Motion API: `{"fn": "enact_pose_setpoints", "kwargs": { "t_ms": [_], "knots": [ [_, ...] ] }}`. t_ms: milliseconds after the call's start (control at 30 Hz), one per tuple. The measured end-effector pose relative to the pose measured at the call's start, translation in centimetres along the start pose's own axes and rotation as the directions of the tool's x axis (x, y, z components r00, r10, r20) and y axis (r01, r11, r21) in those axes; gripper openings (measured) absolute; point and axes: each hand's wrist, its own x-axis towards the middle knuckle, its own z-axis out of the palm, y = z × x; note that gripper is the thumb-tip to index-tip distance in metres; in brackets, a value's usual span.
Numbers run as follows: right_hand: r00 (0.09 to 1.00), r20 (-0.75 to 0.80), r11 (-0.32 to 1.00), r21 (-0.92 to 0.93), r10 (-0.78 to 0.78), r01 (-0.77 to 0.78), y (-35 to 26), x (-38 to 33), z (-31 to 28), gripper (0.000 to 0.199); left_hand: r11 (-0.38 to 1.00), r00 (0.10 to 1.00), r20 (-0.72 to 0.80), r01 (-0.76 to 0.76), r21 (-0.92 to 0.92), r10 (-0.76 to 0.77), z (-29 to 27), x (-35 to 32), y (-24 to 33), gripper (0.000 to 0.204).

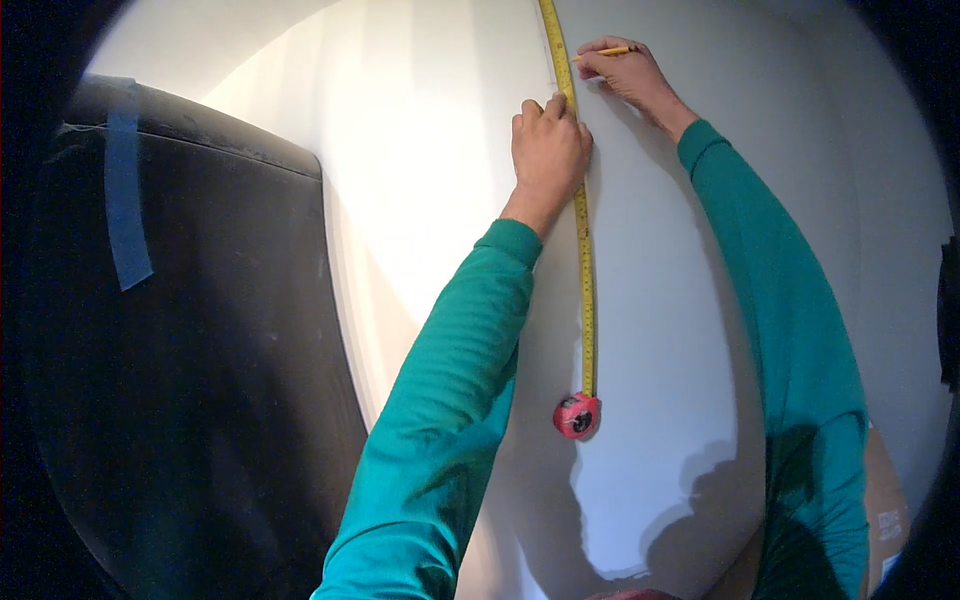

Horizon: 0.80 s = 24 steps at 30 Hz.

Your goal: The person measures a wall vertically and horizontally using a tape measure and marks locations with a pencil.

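Our left hand [551,153] pins the yellow tape blade [588,300] to the wall [655,280], fingers curled over; right hand [632,80] pinches a pencil [614,51] just right of the blade. We want the blade straight — pencil tip tight to its edge. Red case [576,416] hangs below; black panel [225,290] left of blade could crowd us.

An indoor room where measuring is being done; whether it is a home or a workplace cannot be told. A yellow tape measure [587,300] runs down a plain, pale wall [660,250], a large dark object [220,350] bearing a strip of blue tape [127,200] stands at left, and brown cardboard [885,485] shows at lower right
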Motion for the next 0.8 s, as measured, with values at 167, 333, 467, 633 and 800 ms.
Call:
{"fn": "enact_pose_setpoints", "kwargs": {
  "t_ms": [167, 333, 467, 633, 800],
  "knots": [
    [0.986, 0.13, 0.899, -0.412, -0.106, 0.151, -0.5, 3.0, -0.2, 0.026, 1.0, 1.0, 0.018, -0.007, 0.028, 0.007, -0.1, 0.0, -0.1, 0.031],
    [0.97, 0.153, 0.882, -0.408, -0.19, 0.237, -0.3, 3.7, 0.5, 0.028, 0.997, 0.997, 0.08, -0.014, 0.078, 0.008, -0.7, 0.4, 0.2, 0.031],
    [0.963, 0.173, 0.933, -0.263, -0.207, 0.247, 1.0, 4.2, -0.1, 0.03, 0.998, 0.999, 0.048, -0.024, 0.059, 0.021, -0.2, 0.6, 0.6, 0.03],
    [0.978, 0.149, 0.921, -0.342, -0.143, 0.187, -2.3, 2.7, 0.1, 0.03, 1.0, 1.0, -0.004, 0.006, 0.009, -0.006, 0.0, 0.2, -0.3, 0.032],
    [0.98, 0.153, 0.889, -0.421, -0.127, 0.18, -4.3, 1.8, -0.6, 0.029, 1.0, 0.997, -0.08, -0.02, -0.015, 0.018, 0.2, 0.1, 0.1, 0.031]
  ]
}}
